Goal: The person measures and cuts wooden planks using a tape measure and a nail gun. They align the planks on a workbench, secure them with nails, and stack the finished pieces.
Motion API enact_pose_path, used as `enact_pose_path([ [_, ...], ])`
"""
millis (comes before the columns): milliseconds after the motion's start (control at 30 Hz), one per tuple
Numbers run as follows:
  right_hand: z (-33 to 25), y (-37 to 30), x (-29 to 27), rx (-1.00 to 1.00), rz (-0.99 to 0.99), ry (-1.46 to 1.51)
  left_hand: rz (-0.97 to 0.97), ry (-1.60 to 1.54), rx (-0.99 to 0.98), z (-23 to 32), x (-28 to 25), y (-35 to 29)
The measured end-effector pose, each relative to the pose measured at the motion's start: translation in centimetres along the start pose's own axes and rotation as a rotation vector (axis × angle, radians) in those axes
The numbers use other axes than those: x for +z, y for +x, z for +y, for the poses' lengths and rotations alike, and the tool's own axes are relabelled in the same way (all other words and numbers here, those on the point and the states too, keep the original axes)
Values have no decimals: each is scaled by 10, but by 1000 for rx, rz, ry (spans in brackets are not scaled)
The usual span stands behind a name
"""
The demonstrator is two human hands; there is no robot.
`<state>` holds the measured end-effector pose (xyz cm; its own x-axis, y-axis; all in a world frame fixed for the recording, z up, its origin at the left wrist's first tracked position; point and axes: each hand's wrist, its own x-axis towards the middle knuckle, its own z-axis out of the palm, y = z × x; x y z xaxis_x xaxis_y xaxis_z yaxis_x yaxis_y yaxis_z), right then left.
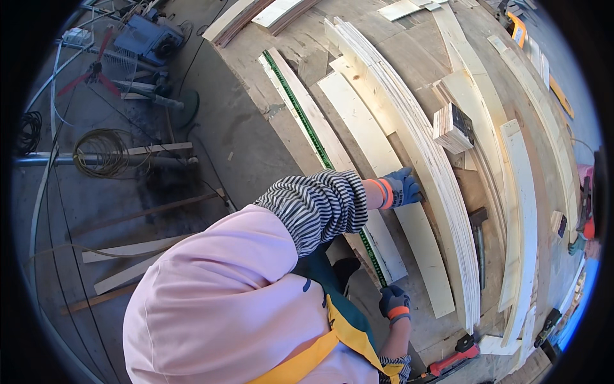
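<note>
Green strip (pixel 302 114) — at right hand (pixel 394 302) (gloved)

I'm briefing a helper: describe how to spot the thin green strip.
On the big wooden worktop, find the long pale board passing under the left striped sleeve. The thin green strip runs lengthwise along it, ending beside the right hand. Its green colour sets it apart from neighbouring bare boards.

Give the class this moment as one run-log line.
Left gloved hand: over pale wooden plank | Right gloved hand: at near end of green measuring strip | Strip: along neighbouring plank
</note>
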<state>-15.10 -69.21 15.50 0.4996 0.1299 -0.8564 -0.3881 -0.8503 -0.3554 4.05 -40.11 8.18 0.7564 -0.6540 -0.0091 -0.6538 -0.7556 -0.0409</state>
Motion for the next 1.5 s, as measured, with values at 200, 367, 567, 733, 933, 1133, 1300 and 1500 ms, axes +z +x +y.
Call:
enact_pose_path([
  [200,10,0,9,-118,-16,62,-149,-179,25,-1,-31,-20],
  [367,36,-2,33,-242,35,114,-259,-283,53,-12,-46,-54],
  [567,-21,-17,37,34,-121,196,-262,-295,98,-20,-45,-81],
  [733,-30,-16,41,-63,-121,76,-131,-312,114,-24,-38,-104],
  [933,-12,-14,53,-171,-43,20,-31,-286,99,-24,-28,-120],
  [1133,-13,-14,54,-164,-123,72,-151,-397,100,-38,-47,-119],
  [1300,1,-12,60,-162,-116,74,-242,-318,135,-50,-40,-137],
  [1500,20,1,73,-108,-194,152,-397,-367,83,-61,-65,-112],
])
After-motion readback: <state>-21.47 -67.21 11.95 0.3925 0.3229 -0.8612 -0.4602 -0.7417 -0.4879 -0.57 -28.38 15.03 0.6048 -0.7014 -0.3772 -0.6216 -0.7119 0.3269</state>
